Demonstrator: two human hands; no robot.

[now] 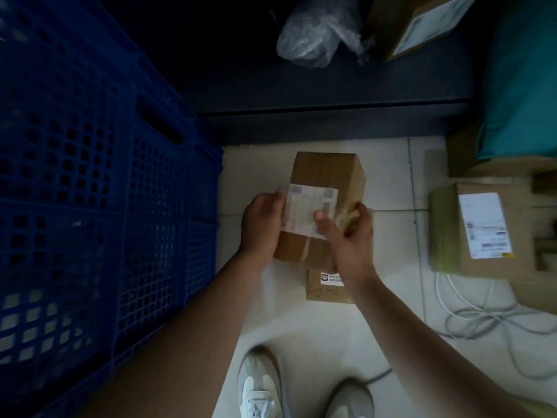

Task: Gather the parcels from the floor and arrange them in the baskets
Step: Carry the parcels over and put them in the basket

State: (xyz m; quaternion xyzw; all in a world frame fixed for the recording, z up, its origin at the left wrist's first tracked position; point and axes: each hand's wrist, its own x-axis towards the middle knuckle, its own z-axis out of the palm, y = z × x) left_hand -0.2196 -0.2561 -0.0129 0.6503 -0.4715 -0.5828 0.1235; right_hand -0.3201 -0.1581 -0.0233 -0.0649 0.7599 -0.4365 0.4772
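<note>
A brown cardboard parcel (327, 173) with a white label on top is held above the tiled floor in the middle of the head view. My left hand (263, 224) grips its left side and my right hand (349, 236) grips its right side, thumb on the label. Under it a smaller brown parcel (327, 286) with a small sticker lies on the floor. A tall blue plastic basket (90, 206) stands at the left, right beside my left arm. Another labelled parcel (479, 230) lies on the floor at the right.
A dark low shelf (331, 98) at the back carries a clear plastic bag (316, 31) and a labelled box (422, 22). A teal package (521, 86) sits on boxes at the far right. White cables (482, 318) coil on the floor. My shoes (259, 387) are below.
</note>
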